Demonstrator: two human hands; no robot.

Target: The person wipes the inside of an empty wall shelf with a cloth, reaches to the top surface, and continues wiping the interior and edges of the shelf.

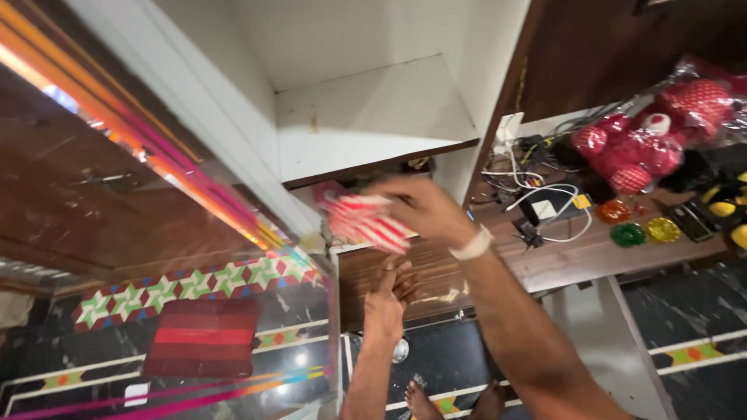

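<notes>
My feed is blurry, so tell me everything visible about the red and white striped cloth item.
The red and white striped cloth item looks soft and bunched, with pinkish edging at its left end. The right hand grips it from above, just below the white cupboard shelf and at the top edge of the brown wooden drawer front, where the left hand rests. Motion blur hides finer detail.

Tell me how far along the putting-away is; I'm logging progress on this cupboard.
Done: nothing shows as put away yet; the white shelf is bare. In hand: the right hand grips a red-and-white striped cloth at the cupboard's opening, while the left hand presses the wooden drawer front. Left: the cloth hasn't been set down, and it's blurred, so its spot is unclear.
</notes>
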